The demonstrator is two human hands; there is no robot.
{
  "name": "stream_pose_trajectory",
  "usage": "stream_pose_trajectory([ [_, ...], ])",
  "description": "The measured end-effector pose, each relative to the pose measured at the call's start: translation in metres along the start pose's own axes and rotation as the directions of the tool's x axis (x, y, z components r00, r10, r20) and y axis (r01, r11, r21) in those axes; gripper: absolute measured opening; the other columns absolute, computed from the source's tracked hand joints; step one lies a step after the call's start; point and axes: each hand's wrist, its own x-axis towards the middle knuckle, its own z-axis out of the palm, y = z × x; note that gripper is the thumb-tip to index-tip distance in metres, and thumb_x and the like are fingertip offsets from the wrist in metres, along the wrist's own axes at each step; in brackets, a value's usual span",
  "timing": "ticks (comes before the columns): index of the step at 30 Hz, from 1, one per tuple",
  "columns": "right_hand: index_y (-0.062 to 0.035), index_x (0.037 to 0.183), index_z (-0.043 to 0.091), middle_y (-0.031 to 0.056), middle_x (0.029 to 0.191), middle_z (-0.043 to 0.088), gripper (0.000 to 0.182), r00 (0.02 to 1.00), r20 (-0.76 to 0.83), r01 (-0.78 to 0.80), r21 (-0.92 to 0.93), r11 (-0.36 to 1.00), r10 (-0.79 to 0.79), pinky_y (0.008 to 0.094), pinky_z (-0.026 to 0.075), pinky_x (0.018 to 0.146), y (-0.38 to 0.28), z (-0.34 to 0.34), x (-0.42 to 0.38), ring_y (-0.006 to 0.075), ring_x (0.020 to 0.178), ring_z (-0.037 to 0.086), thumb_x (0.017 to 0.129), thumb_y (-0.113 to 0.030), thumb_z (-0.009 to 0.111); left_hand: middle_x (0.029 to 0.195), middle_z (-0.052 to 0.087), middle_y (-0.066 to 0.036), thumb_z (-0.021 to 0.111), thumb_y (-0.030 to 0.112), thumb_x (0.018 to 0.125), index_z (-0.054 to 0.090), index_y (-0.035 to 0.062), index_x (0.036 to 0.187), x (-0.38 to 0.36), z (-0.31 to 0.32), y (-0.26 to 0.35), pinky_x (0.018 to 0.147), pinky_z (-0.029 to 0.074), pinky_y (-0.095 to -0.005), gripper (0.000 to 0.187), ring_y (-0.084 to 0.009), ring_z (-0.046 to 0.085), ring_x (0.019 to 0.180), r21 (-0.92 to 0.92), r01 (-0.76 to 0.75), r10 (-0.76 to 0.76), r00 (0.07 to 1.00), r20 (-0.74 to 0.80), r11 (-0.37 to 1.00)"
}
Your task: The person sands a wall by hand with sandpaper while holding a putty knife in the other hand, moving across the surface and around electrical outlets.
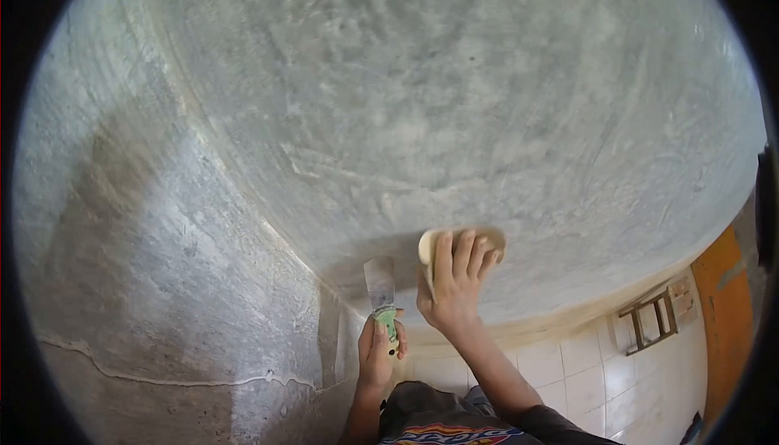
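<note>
- Rough grey plaster covers the side wall (pixel 195 266) at far left, where a pale, uneven line (pixel 178 380) runs low across it; a corner seam slants down toward the hands.
- Left hand (pixel 376 356): fingers closed around the green handle (pixel 385 323) of a scraper, its thin metal blade (pixel 380 281) pointing up. Whether the blade touches plaster, I cannot tell. It looks held aside rather than at work.
- Right hand (pixel 458 295): fingers lie slightly spread over a pale, round-edged pad (pixel 428 250), which sits against the large wall (pixel 462 137), right of the blade. Surface work with the pad seems to be in hand; moving it smoothly would call for a flat face and even finger pressure, with the scraper kept clear. Thumb placement is hard to make out.
- White floor tiles (pixel 540 360) spread below and right of the right arm.
- Farther right, a small wooden frame (pixel 669 313) is near an orange panel (pixel 725 315).
</note>
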Motion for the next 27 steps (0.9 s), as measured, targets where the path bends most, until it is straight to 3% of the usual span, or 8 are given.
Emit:
stream_pose_trajectory([
  [3, 0.0094, 0.131, 0.038, 0.0409, 0.133, 0.031, 0.063, 0.991, 0.109, -0.075, -0.021, 0.997, 0.077, 0.0695, 0.012, 0.102, 0.018, 0.044, -0.052, 0.0595, 0.125, 0.025, 0.081, -0.023, 0.059, 0.073, 0.053, -0.005, 0.037, 0.039, 0.100, 0.049, -0.0028, 0.116, 0.014, 0.006, 0.006, 0.049, 0.038, -0.0224, 0.046, -0.0098, 0.048, 0.055, 0.070, -0.036, 0.033, 0.999, 0.040, 0.997],
  [5, -0.0008, 0.127, 0.047, 0.0284, 0.125, 0.044, 0.061, 0.993, -0.036, -0.117, -0.072, 0.991, 0.115, 0.0651, 0.024, 0.097, 0.035, 0.078, -0.091, 0.0461, 0.114, 0.039, 0.073, -0.024, 0.061, 0.071, 0.053, -0.005, 0.037, 0.042, 0.099, 0.050, -0.0027, 0.114, 0.019, 0.010, 0.006, 0.047, 0.038, -0.0229, 0.049, -0.0110, 0.047, 0.052, 0.136, -0.042, 0.031, 0.996, 0.081, 0.990],
  [7, 0.0012, 0.132, 0.043, 0.0318, 0.132, 0.038, 0.063, 0.978, 0.067, -0.196, -0.008, 0.981, 0.196, 0.0643, 0.021, 0.101, 0.038, 0.050, -0.076, 0.0497, 0.123, 0.033, 0.077, -0.023, 0.061, 0.070, 0.053, -0.005, 0.038, 0.042, 0.099, 0.051, -0.0029, 0.113, 0.024, 0.019, 0.010, 0.047, 0.037, -0.0228, 0.049, -0.0106, 0.047, 0.052, 0.233, -0.067, 0.033, 0.988, 0.148, 0.970],
  [9, 0.0034, 0.138, 0.034, 0.0351, 0.142, 0.026, 0.066, 0.934, -0.245, -0.235, 0.133, 0.963, 0.261, 0.0652, 0.015, 0.104, 0.043, 0.022, -0.040, 0.0530, 0.132, 0.021, 0.082, -0.022, 0.059, 0.071, 0.053, -0.005, 0.038, 0.042, 0.099, 0.051, -0.0033, 0.113, 0.026, 0.032, 0.018, 0.047, 0.036, -0.0227, 0.049, -0.0100, 0.047, 0.053, 0.229, -0.020, -0.028, 0.978, 0.205, 0.973],
  [12, 0.0048, 0.142, 0.026, 0.0360, 0.147, 0.014, 0.070, 0.848, -0.364, -0.347, 0.167, 0.923, 0.385, 0.0648, 0.009, 0.106, 0.066, -0.017, -0.003, 0.0536, 0.136, 0.010, 0.085, -0.020, 0.057, 0.077, 0.052, -0.003, 0.039, 0.036, 0.101, 0.050, -0.0031, 0.117, 0.034, 0.045, 0.015, 0.052, 0.037, -0.0204, 0.044, -0.0070, 0.047, 0.061, 0.121, 0.099, -0.129, 0.950, 0.283, 0.988],
  [19, 0.0056, 0.143, 0.024, 0.0341, 0.148, 0.014, 0.071, 0.843, -0.189, -0.445, 0.280, 0.851, 0.503, 0.0637, 0.009, 0.108, 0.073, 0.047, -0.088, 0.0534, 0.136, 0.011, 0.085, -0.020, 0.055, 0.073, 0.050, -0.002, 0.043, 0.045, 0.097, 0.051, -0.0005, 0.115, 0.051, 0.070, -0.002, 0.049, 0.036, -0.0216, 0.049, -0.0087, 0.047, 0.057, 0.291, 0.165, -0.274, 0.881, 0.386, 0.942],
  [22, 0.0028, 0.143, 0.026, 0.0318, 0.148, 0.018, 0.070, 0.826, -0.343, -0.400, 0.200, 0.894, 0.447, 0.0637, 0.010, 0.107, 0.107, -0.029, -0.021, 0.0514, 0.136, 0.014, 0.084, -0.021, 0.055, 0.077, 0.051, -0.003, 0.043, 0.042, 0.098, 0.050, -0.0013, 0.118, 0.053, 0.069, -0.013, 0.051, 0.037, -0.0208, 0.048, -0.0078, 0.046, 0.060, 0.266, 0.234, -0.331, 0.847, 0.417, 0.935],
  [27, -0.0007, 0.143, 0.028, 0.0305, 0.147, 0.021, 0.069, 0.817, -0.400, -0.400, 0.129, 0.908, 0.416, 0.0629, 0.010, 0.108, 0.101, 0.019, -0.034, 0.0507, 0.136, 0.018, 0.084, -0.022, 0.056, 0.080, 0.051, -0.003, 0.044, 0.041, 0.098, 0.049, -0.0013, 0.117, 0.063, 0.047, -0.028, 0.055, 0.039, -0.0210, 0.047, -0.0070, 0.047, 0.065, 0.193, 0.338, -0.389, 0.792, 0.471, 0.921],
])
